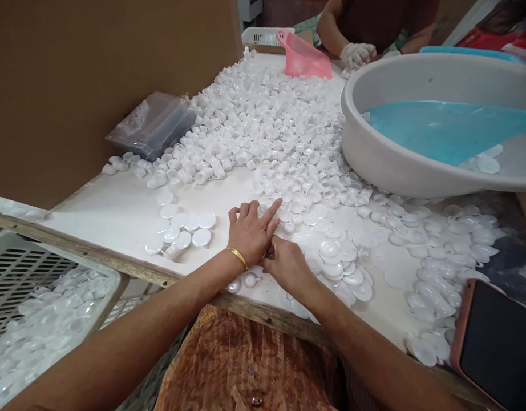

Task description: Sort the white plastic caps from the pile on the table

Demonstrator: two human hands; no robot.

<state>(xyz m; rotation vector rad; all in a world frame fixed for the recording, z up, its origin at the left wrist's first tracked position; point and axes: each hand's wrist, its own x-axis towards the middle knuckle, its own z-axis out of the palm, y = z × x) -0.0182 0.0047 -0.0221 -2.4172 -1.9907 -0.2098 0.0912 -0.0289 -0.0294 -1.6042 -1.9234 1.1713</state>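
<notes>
- Left hand (pixel 249 231), centre of frame, lies palm down on the white table (pixel 117 211). Its index finger points to the upper right and the other fingers are bent. Whether anything is pinched beneath it I cannot tell.
- Right hand (pixel 287 265) is just below and right of it, curled, with its fingertips tucked against the left palm. The two hands touch. What it grips is not visible.
- The pieces being handled are the small white saucers (pixel 338 257), spread just right of the right hand, and the tiny cups (pixel 263 125), heaped from centre to upper centre. The left index fingertip reaches the near edge of that heap.
- Judgement: the work between the hands is fine fingertip work. It would go best with the wrists resting on the table edge, one piece taken at a time, and done pieces kept in a separate group like the cluster of discs (pixel 181 231) at centre left, clear of the heap.
- Judgement: pieces lie close to the near edge, so sweeping motions risk knocking them off.
- Hidden: both palms, all the right fingertips and whatever sits between the hands.
- Cut off: the grey basin (pixel 374 160) at upper right and the phone (pixel 498 342) at lower right, both at the frame's edge.
- A co-worker's gloved hand (pixel 357 54) shows at top centre beside a pink scoop (pixel 303 57). What it holds is unclear.
- Hard to read: the white pieces blur into the white table at far right.
</notes>
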